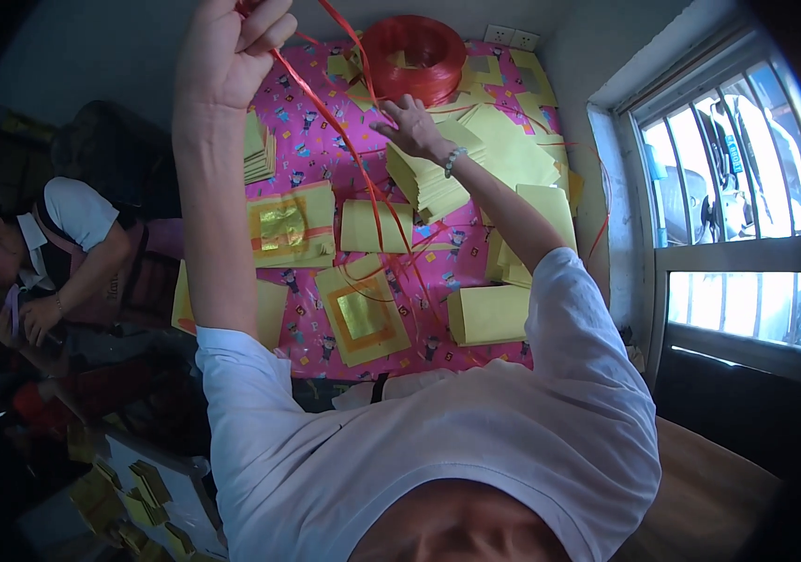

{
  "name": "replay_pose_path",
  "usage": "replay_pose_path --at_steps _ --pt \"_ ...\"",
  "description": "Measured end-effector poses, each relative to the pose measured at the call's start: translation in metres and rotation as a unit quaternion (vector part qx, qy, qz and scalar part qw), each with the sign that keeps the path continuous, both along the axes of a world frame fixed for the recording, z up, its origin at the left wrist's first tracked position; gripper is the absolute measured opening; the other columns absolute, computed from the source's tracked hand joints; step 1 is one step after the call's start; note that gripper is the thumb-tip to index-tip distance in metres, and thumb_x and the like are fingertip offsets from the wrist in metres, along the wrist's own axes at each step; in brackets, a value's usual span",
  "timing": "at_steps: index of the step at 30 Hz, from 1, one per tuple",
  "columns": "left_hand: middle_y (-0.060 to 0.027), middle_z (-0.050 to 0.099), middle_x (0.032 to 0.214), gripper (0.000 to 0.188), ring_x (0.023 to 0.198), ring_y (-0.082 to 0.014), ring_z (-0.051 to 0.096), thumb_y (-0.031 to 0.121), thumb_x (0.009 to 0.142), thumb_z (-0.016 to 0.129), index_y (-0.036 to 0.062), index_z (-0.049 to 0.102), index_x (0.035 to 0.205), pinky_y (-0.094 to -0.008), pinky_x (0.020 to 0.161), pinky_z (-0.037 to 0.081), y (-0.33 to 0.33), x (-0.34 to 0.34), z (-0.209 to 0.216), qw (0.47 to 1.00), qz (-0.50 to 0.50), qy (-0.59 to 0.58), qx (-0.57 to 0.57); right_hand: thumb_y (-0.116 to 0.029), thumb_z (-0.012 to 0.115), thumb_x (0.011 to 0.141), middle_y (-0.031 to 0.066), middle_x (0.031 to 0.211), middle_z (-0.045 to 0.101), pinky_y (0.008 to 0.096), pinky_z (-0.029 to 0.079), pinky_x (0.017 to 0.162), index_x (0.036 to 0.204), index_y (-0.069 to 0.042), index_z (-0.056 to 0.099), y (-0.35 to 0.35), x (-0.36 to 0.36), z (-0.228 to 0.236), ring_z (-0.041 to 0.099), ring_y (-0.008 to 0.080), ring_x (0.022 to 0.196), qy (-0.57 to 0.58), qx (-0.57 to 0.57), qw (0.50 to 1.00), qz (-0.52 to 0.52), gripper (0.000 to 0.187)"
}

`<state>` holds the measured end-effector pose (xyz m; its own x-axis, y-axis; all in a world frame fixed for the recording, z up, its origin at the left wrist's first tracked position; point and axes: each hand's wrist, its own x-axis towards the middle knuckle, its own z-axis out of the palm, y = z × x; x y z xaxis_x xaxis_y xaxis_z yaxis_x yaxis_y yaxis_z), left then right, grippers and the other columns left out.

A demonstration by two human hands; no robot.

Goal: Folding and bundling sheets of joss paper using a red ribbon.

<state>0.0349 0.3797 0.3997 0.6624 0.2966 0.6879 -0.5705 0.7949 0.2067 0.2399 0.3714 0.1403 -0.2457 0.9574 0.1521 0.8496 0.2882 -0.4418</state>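
Observation:
My left hand (232,58) is raised high at the far left of the table, its fingers closed around a red plastic strap (330,117). From this fist the strap runs slanting down over the table, and another length hangs past the fingertips of my right hand (410,126). That right hand reaches forward with its fingers spread; I cannot tell whether it touches the strap. Just beyond it lies a big coil of red plastic strap (416,58). Beneath and beside the right hand are stacks of yellow paper (503,150).
A pink patterned cloth (302,323) covers the table. More yellow paper bundles lie about, some with a gold foil square (359,314). To the right is a barred window (728,178). Another person (63,253) sits at the left, near a board with yellow papers (152,492).

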Motion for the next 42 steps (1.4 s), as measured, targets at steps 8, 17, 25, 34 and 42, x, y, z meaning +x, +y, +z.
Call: replay_pose_path --at_steps 8,17,25,34,42 --pt "0.0011 0.05 0.061 0.013 0.036 -0.0077 0.027 0.022 0.084 0.055 0.0093 0.057 0.083 -0.0241 0.035 0.02 0.017 0.018 -0.196 0.71 0.402 0.561 -0.142 -0.038 0.042 0.094 0.0099 0.058 0.058 0.0336 0.052 0.06 0.08 0.0 0.063 0.03 -0.002 0.019 0.061 0.0208 0.058 0.383 -0.179 0.895 -0.142 0.046" --pt "-0.017 0.066 0.079 0.028 0.077 -0.0324 0.064 0.028 0.09 0.047 0.0072 0.066 0.088 -0.0401 0.064 0.049 0.024 0.077 -0.331 0.381 0.504 0.736 0.243 -0.044 0.055 0.087 0.0102 0.082 0.057 0.0301 0.052 0.067 0.1 0.0 0.052 0.015 0.0 0.008 0.058 0.0156 0.074 0.455 -0.24 0.857 -0.031 0.047" --pt "0.001 0.052 0.062 0.032 0.05 -0.0098 0.046 0.025 0.094 0.044 0.0071 0.068 0.082 -0.0255 0.046 0.036 0.038 0.057 -0.278 0.482 0.544 0.685 0.06 -0.066 0.059 0.068 0.0184 0.135 0.032 0.05 0.022 0.103 0.136 -0.004 0.028 -0.051 0.022 -0.071 0.025 0.0368 0.129 -0.126 -0.049 0.988 -0.076 0.097" --pt "0.0041 0.051 0.072 0.024 0.039 -0.0024 0.027 0.026 0.095 0.047 0.0064 0.059 0.101 -0.0194 0.035 0.021 0.028 0.023 -0.087 0.694 0.559 0.455 0.001 -0.065 0.058 0.07 0.016 0.134 0.033 0.0484 0.021 0.103 0.135 -0.005 0.029 -0.056 0.028 -0.068 0.023 0.0353 0.13 -0.136 -0.071 0.983 -0.102 0.093" --pt "0.0031 0.053 0.076 0.026 0.037 -0.0032 0.021 0.021 0.096 0.044 0.005 0.056 0.113 -0.0186 0.034 0.017 -0.053 -0.018 0.083 0.643 0.693 0.324 0.038 -0.068 0.056 0.07 0.0163 0.136 0.033 0.048 0.023 0.103 0.135 -0.006 0.03 -0.053 0.027 -0.071 0.024 0.0345 0.13 -0.148 -0.089 0.98 -0.099 0.094"
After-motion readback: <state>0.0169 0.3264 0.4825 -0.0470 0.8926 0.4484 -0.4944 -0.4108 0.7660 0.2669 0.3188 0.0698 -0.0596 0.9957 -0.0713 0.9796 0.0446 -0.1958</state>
